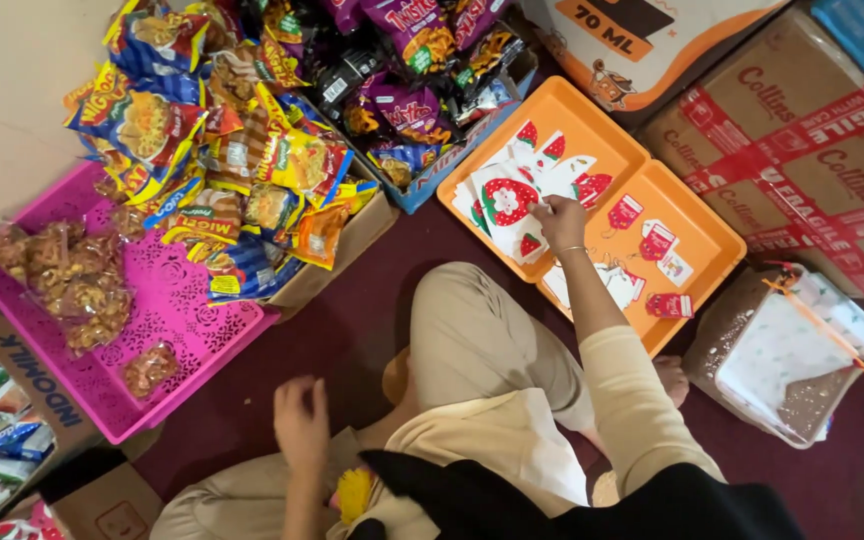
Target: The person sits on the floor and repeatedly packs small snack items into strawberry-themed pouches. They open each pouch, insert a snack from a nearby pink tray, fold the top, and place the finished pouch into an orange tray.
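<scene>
Nearest, at the lap: left hand point(301, 420) hovers loosely curled, holding nothing.
Farther, orange tray point(697, 225): right hand point(560, 220) pinches the strawberry-print paper bag point(508, 203) by its edge.
Handling: probably light, thin, creasable; best gripped at a corner.
Beyond: snack packets point(252, 140).

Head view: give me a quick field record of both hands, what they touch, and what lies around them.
right hand: reaching into the orange tray, fingers on a strawberry-print bag
left hand: hanging above the lap, holding nothing that shows
orange tray contents: flat white bags and small red tags
pink tray: clear packs of brown snacks on its left part
snack packets: piled in open boxes between the two trays
taped cardboard box: right of the orange tray
floor: dark red carpet
</scene>
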